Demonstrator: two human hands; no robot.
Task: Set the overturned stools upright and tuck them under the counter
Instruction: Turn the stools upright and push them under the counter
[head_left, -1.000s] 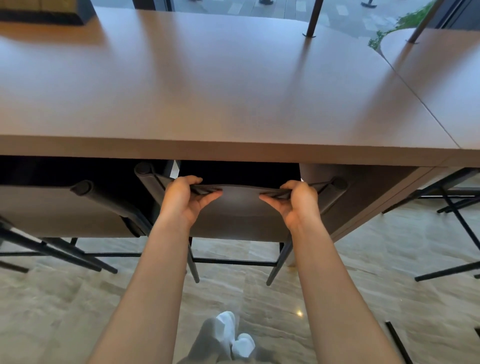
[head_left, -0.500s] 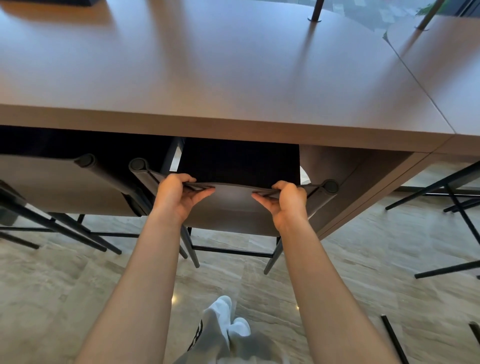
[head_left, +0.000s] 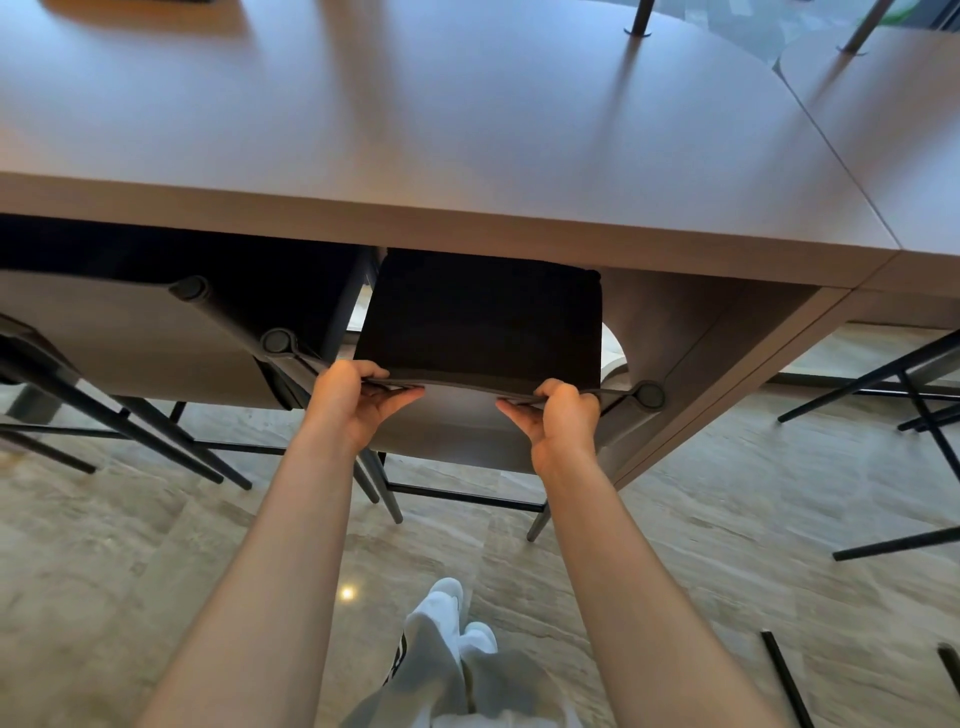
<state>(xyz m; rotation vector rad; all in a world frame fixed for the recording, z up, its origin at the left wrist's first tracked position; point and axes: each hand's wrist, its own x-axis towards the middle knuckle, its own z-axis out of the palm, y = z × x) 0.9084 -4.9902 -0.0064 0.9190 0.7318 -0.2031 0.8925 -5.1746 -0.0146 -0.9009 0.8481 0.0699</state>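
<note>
1. Stool (head_left: 483, 322), black seat, grey sling backrest, dark metal legs: upright on the floor, seat partly under the front edge of the worktop, just beside the end panel at the right.
2. Worktop (head_left: 467, 156), long brown wood-look slab, thick front edge.
3. Left hand (head_left: 353, 400): fingers curled over the top rim of the backrest near its left post, thumb on the near face, gripping.
4. Right hand (head_left: 563, 415): same grip near the right post.
5. Second stool (head_left: 130, 338), grey backrest, dark frame: left of item 1, also under the worktop.
6. Floor (head_left: 104, 571), beige veined stone tiles.
</note>
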